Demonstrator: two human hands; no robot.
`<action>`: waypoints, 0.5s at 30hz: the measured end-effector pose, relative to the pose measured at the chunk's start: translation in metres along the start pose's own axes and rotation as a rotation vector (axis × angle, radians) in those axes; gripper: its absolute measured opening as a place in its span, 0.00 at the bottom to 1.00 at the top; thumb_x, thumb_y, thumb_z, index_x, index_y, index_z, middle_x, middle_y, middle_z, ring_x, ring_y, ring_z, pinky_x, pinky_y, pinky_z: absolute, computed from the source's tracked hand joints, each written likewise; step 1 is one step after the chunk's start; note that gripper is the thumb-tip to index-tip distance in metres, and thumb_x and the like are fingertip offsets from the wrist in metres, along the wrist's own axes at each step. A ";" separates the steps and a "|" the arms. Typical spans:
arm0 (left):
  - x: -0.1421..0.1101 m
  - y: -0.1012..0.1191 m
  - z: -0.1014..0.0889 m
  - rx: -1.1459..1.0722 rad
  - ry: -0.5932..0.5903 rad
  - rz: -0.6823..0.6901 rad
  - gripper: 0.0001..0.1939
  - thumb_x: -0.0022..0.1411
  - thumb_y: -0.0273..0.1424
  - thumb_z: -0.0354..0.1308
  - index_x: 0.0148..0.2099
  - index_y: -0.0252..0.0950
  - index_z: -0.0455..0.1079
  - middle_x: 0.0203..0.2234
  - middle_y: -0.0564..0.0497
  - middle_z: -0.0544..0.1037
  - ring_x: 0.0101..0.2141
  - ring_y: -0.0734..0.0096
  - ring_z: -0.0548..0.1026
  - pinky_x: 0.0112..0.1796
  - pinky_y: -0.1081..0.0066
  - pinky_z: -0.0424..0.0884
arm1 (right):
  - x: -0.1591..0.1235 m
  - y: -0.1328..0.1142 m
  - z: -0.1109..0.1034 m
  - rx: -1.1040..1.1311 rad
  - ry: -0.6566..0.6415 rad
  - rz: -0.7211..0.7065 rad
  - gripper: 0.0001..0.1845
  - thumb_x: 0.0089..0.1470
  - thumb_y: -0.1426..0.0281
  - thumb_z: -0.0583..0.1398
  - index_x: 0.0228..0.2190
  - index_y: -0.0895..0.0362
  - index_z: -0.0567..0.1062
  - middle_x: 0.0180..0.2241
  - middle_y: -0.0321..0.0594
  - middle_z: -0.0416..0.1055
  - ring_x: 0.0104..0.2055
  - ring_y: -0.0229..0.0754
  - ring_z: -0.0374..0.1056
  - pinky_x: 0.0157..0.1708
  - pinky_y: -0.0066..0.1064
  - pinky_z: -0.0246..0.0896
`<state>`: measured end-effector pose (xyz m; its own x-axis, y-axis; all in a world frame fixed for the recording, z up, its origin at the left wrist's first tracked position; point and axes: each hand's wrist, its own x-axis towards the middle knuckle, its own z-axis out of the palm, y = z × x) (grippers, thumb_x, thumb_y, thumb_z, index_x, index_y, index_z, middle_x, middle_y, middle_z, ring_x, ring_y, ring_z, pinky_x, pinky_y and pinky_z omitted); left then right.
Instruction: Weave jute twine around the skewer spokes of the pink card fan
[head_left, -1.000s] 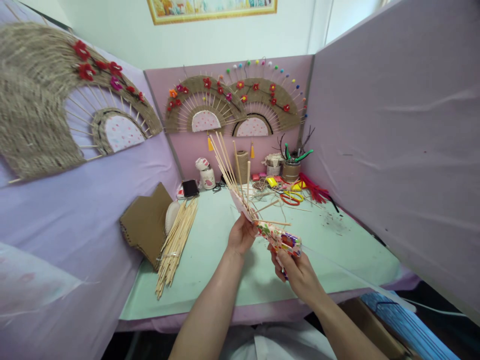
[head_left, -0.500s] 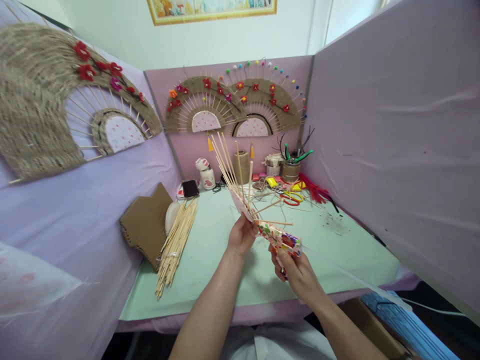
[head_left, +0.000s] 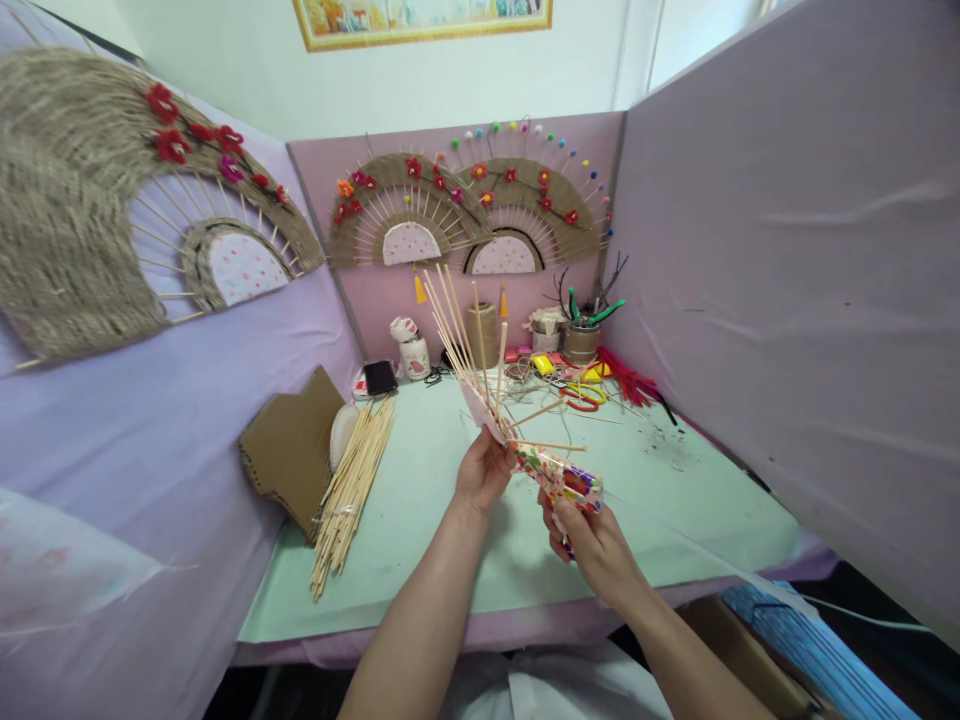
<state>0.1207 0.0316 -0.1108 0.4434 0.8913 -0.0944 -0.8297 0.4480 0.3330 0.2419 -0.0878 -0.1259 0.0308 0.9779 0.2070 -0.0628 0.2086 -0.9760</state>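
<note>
My left hand is closed on the lower edge of a fan base, a pale patterned piece with several thin wooden sticks spreading out of it. In my right hand is a hot glue gun with a colourful flowered covering, gripped by its handle. The gun's nozzle points left at the fan base, close to my left fingers; whether it touches cannot be made out. A clear glue stick seems to trail behind the gun.
A bundle of wooden sticks lies at left beside folded brown cardboard. Scissors, a twine spool, red pipe cleaners and a tool pot stand or lie at the back. Finished fans hang on the partition.
Both hands, the fan base and the glue gun keep almost the same positions. The view shifts very slightly.
</note>
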 end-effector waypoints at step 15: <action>-0.002 -0.001 0.003 -0.006 0.004 -0.009 0.12 0.68 0.28 0.47 0.43 0.31 0.71 0.29 0.49 0.77 0.29 0.75 0.76 0.31 0.76 0.71 | 0.001 0.003 -0.001 -0.039 -0.005 -0.003 0.23 0.60 0.51 0.51 0.31 0.58 0.66 0.21 0.31 0.55 0.20 0.32 0.53 0.17 0.26 0.52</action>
<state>0.1218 0.0295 -0.1079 0.4497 0.8874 -0.1012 -0.8274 0.4566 0.3269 0.2425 -0.0863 -0.1284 0.0259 0.9772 0.2106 -0.0236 0.2113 -0.9771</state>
